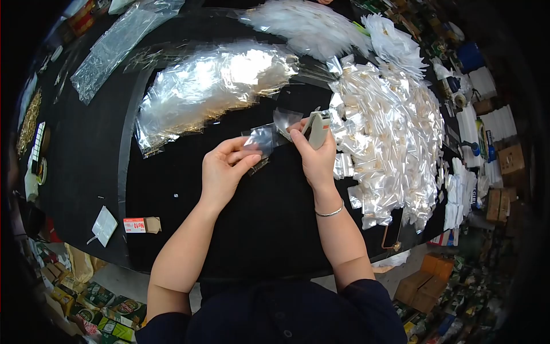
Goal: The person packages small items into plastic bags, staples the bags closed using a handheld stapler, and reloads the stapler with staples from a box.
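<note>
My left hand (224, 169) pinches a small clear plastic packet (264, 137) above the black table (172, 183). My right hand (314, 155) grips a small grey stapler (317, 127), whose jaw meets the packet's right end. A silver bracelet (330, 212) circles my right wrist. Both hands are close together at the table's middle.
A big heap of filled clear packets (389, 132) lies right of my hands. Stacks of empty clear bags (206, 86) lie behind, with more at the back left (117, 43) and the back (309, 26). A small staple box (141, 225) sits front left. Boxes crowd the floor at right (498, 166).
</note>
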Tool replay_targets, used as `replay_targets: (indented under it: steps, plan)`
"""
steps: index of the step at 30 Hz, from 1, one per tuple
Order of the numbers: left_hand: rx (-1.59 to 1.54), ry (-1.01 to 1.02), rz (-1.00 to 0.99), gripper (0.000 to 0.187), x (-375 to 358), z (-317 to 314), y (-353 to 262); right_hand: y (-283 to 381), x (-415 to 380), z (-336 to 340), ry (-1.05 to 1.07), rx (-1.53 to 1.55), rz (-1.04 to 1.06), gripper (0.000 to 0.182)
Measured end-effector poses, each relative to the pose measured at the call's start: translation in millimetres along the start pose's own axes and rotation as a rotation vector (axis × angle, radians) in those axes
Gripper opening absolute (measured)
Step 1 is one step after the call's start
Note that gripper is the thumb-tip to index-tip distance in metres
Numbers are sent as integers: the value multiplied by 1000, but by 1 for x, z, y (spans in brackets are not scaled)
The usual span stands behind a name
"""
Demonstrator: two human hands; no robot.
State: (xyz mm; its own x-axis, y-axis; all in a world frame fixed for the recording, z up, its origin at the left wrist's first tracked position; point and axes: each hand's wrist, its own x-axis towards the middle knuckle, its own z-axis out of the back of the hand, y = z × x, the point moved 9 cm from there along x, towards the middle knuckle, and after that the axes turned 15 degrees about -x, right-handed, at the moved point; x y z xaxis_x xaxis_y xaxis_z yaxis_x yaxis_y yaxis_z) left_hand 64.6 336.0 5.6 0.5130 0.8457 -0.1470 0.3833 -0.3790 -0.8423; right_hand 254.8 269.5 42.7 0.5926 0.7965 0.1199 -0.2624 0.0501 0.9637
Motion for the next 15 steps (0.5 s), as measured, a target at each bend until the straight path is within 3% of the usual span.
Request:
replay_targets:
  steps: [5,15]
  plan:
    - [12,16,-2,18,0,-1,0,1,-1,4,-11,-19,17,19]
    - [-9,23,10,11,0,1,-1,16,-12,-4,34,-88,46,19]
